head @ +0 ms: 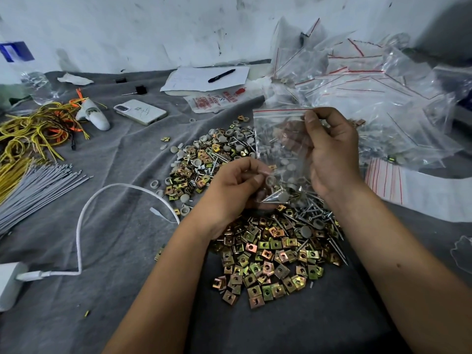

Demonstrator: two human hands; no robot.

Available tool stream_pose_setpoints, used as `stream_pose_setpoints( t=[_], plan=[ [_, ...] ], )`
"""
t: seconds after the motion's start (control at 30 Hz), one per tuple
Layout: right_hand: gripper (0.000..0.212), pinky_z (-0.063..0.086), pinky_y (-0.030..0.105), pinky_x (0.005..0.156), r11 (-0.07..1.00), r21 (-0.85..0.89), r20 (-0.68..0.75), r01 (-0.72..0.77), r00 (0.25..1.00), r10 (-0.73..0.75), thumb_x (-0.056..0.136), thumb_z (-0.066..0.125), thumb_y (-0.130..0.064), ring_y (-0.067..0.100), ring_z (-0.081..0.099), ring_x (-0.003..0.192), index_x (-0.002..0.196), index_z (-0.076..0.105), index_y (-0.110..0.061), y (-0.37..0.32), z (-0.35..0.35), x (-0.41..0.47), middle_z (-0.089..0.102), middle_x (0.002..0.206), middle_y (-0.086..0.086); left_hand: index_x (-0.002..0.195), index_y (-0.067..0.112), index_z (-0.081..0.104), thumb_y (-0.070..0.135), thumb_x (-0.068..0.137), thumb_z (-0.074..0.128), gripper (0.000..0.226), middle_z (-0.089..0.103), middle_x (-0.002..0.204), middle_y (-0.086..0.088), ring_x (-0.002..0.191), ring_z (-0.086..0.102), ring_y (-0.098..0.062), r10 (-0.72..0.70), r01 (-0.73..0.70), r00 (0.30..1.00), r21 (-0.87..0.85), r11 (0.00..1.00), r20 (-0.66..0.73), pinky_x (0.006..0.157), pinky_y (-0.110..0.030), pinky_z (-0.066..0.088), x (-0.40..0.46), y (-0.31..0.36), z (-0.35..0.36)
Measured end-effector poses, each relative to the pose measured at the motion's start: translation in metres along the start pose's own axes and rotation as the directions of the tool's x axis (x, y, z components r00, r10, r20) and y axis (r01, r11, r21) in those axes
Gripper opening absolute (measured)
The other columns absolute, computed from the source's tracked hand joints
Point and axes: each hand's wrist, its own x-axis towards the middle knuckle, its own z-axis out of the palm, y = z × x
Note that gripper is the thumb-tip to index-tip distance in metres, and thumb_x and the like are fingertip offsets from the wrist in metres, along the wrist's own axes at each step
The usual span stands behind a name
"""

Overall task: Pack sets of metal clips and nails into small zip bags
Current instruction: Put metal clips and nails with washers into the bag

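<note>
Filling one small zip bag above the heap of parts

At far left lie yellow and orange ties and grey rods on the grey-covered surface, with a phone further back; the left hand has its fingers curled at the bag's lower corner, seemingly pinching nails through or into it; the zip bag hangs upright over the metal clips; the right hand pinches its red-striped top edge; at right sits a pile of bags; the step looks like loading a set; next, the contents must settle and the strip be pressed closed.
</note>
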Motion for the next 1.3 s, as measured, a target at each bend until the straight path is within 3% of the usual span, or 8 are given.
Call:
stream_pose_setpoints(
  t=[0.23,0.37,0.63,0.87,0.97,1.07,1.2,1.3],
  plan=[
    [0.009,0.058,0.031,0.061,1.0,-0.004,-0.035,0.005,0.999,-0.005,0.103,0.06,-0.012,0.026,0.073,0.078,0.096,0.065,-0.014,-0.0006,0.0001,0.0003,0.074,0.08,0.007,0.106,0.007,0.063,-0.008,0.086,0.057,0.026,0.075,0.092,-0.005,0.085,0.07,-0.024,-0.027,0.03,0.997,-0.04,0.999,0.072,0.08,-0.042,0.063,-0.0036,0.0019,-0.0048],
    [0.008,0.06,0.037,0.066,1.0,-0.003,-0.011,0.011,1.0,-0.011,0.104,0.058,-0.014,0.037,0.074,0.088,0.099,0.064,-0.013,0.0015,0.0009,0.0009,0.072,0.094,0.026,0.115,0.01,0.058,-0.006,0.077,0.082,0.048,0.077,0.109,-0.014,0.106,0.071,-0.044,0.029,-0.038,0.996,0.115,0.993,0.079,0.092,-0.06,0.059,-0.0045,0.0007,-0.0041],
    [0.008,0.061,0.03,0.065,1.0,0.018,0.025,0.009,1.0,-0.01,0.106,0.054,-0.012,0.026,0.078,0.08,0.101,0.06,-0.012,0.0006,0.003,-0.0007,0.078,0.086,0.011,0.115,0.008,0.052,-0.009,0.073,0.086,0.056,0.077,0.103,-0.017,0.098,0.073,-0.042,0.118,-0.126,0.992,0.227,0.966,0.047,0.092,-0.062,0.057,-0.0033,-0.002,0.0009],
    [0.008,0.047,0.076,0.077,0.996,-0.07,0.014,0.055,0.998,-0.054,0.104,0.058,-0.017,0.067,0.06,0.091,0.098,0.063,-0.014,0.0032,0.0019,-0.0006,0.07,0.098,0.035,0.103,0.004,0.053,-0.01,0.077,0.083,0.042,0.078,0.095,-0.003,0.087,0.076,-0.02,0.219,-0.22,0.975,0.255,0.942,0.03,0.077,-0.03,0.06,-0.0029,-0.0027,0.0028],
    [0.009,0.048,0.068,0.078,0.997,-0.05,0.037,0.055,0.998,-0.053,0.104,0.057,-0.018,0.056,0.068,0.085,0.097,0.062,-0.015,0.0017,0.0024,-0.0012,0.071,0.095,0.033,0.102,0.001,0.052,-0.01,0.076,0.084,0.042,0.078,0.094,-0.003,0.086,0.077,-0.021,0.233,-0.231,0.972,0.253,0.939,0.022,0.077,-0.028,0.061,-0.0036,-0.0018,0.0034],
    [0.008,0.047,0.062,0.078,0.998,-0.023,0.067,0.051,0.996,-0.05,0.104,0.057,-0.02,0.039,0.075,0.082,0.1,0.061,-0.014,0.0029,0.0012,-0.0001,0.076,0.095,0.022,0.1,0.0,0.051,-0.01,0.073,0.087,0.046,0.078,0.098,-0.011,0.09,0.077,-0.028,0.235,-0.23,0.972,0.238,0.944,0.008,0.081,-0.048,0.064,-0.004,-0.0007,0.0027],
    [0.007,0.06,0.039,0.073,0.999,0.044,0.074,0.026,0.997,-0.029,0.105,0.055,-0.015,0.038,0.075,0.088,0.104,0.06,-0.011,0.0028,0.0002,0.0018,0.072,0.102,0.03,0.094,0.012,0.054,-0.008,0.069,0.09,0.048,0.079,0.097,-0.014,0.089,0.078,-0.034,0.217,-0.208,0.976,0.223,0.952,-0.016,0.073,-0.059,0.063,-0.0066,0.0033,0.0022],
    [0.008,0.061,0.041,0.074,0.999,0.029,0.084,0.03,0.996,-0.032,0.105,0.055,-0.015,0.037,0.075,0.087,0.102,0.061,-0.013,0.0031,0.0004,0.0019,0.074,0.101,0.027,0.097,0.005,0.055,-0.005,0.066,0.093,0.05,0.078,0.094,-0.016,0.085,0.077,-0.036,0.219,-0.208,0.975,0.228,0.951,-0.025,0.067,-0.059,0.063,-0.0071,0.0039,0.0026]
  ],
)
